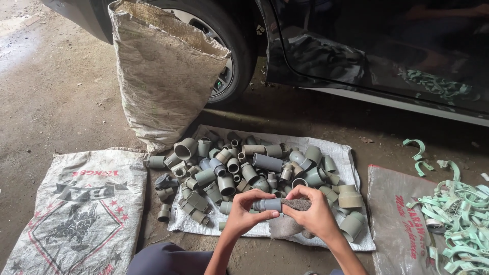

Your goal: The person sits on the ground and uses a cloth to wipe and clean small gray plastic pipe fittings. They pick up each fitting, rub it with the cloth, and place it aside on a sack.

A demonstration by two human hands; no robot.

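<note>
Two hands rub a grey pipe fitting with an abrasive pad above a heap of fittings.

The left hand (243,214) pinches a short grey pipe fitting (268,204), a smooth, dull tube held level, fingers curled around its near end. The right hand (315,213) presses a dark, coarse pad (297,204) against the tube's other end, fingers closed over it. Beyond them lies a pile of grey fittings (239,168) on a white sack (346,158), pale green clips (458,209) to the right, an upright sack (163,81) and a car wheel (229,56) farther back.
</note>
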